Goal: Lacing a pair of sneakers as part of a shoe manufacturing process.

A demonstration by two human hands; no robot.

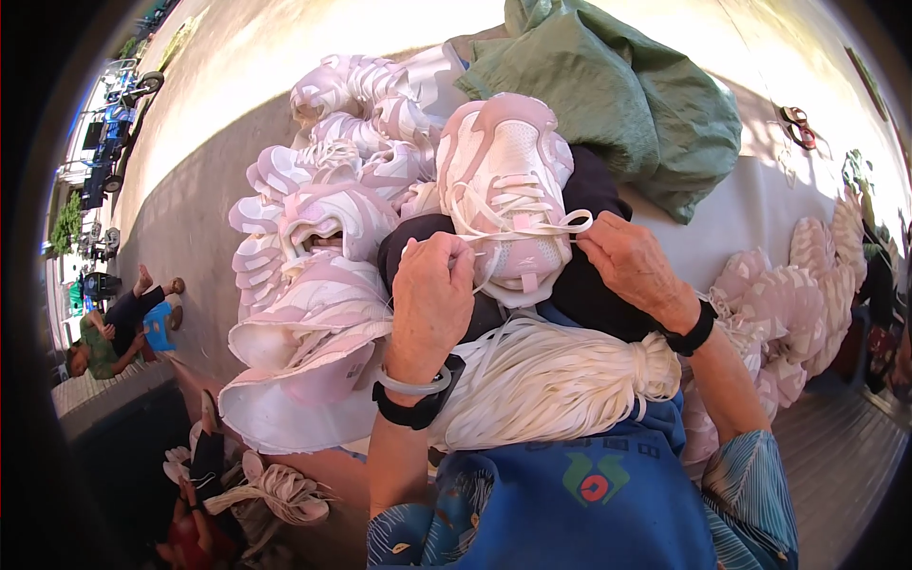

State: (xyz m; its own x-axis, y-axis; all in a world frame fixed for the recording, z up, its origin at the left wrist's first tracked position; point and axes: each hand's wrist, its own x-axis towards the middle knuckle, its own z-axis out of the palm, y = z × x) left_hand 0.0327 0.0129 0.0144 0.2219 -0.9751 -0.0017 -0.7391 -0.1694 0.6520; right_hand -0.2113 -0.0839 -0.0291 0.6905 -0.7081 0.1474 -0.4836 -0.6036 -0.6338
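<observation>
A white and pink sneaker (503,142) rests on my dark-clad knees, its toe pointing away and its tongue towards me. Cream lacing crosses its front. My left hand (432,294) is closed, pinching the shoelace (521,234) at the left of the tongue. On the other side my right hand (635,266) grips a loop of the same lace between thumb and fingers. The lace runs across the tongue between both hands. Across my lap, below the sneaker, lies a thick bundle of cream laces (551,385), gathered at its right end.
A heap of similar sneakers (328,228) crowds my left side. More shoes (784,313) are piled at right. A green sack (617,104) lies ahead. Two people sit at left, one (106,332) beside a blue object, another (195,513) near more shoes. Vehicles (109,138) stand at far left.
</observation>
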